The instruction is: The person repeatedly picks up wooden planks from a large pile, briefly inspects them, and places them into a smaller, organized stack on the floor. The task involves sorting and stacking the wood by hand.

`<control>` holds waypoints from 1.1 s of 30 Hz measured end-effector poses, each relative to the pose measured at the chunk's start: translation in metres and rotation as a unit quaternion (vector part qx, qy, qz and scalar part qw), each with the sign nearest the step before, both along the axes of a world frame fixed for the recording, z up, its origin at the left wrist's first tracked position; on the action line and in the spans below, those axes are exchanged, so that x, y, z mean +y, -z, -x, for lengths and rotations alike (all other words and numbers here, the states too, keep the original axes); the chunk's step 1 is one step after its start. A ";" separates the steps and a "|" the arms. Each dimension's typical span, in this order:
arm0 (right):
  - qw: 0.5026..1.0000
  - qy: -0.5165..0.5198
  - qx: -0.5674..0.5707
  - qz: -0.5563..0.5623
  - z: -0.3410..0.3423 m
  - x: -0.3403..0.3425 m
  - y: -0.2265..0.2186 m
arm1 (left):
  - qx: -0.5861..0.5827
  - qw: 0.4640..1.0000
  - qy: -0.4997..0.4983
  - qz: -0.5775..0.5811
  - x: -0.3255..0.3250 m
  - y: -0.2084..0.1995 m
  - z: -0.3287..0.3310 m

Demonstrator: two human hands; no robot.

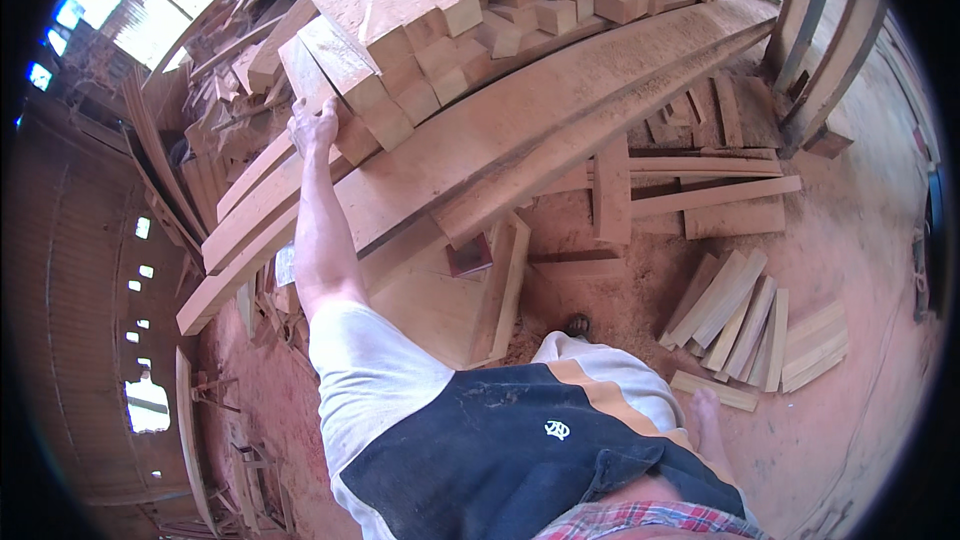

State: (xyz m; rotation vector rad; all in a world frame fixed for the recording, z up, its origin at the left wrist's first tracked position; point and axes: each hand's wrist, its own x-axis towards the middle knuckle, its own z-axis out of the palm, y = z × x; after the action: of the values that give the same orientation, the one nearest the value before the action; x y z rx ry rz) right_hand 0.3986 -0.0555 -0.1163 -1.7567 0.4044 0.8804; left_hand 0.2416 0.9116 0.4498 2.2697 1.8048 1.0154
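My left arm reaches out to the stack of squared timber. My left hand (316, 127) is closed over the near left end of a wooden beam (355, 140) at the stack's edge, thumb and fingers bent against the wood. More thick beams (400, 15), dusted with sawdust, lie side by side beyond it. Below the stack runs a long wide plank (540, 105). Low on my right side, a bare part that looks like my right hand (706, 408) hangs beside my clothing, above the floor; its fingers are too unclear to make out.
Loose short slats (735, 315) lie fanned on the dusty reddish floor (830, 260) at right. Flat boards (710, 195) lie beyond them. Upright timber posts (835, 50) stand at the far right. A corrugated wall (80, 270) with holes is on the left.
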 end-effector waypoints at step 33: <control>0.962 -0.230 -0.019 0.144 0.027 0.122 -0.071 | 0.079 0.988 0.123 0.058 0.060 0.000 0.047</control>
State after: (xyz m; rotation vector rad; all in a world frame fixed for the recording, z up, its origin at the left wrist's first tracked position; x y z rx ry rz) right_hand 0.3718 0.0661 -0.0449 -2.1816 0.0957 1.1546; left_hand 0.1948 0.9715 0.4502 2.4831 1.5353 0.6904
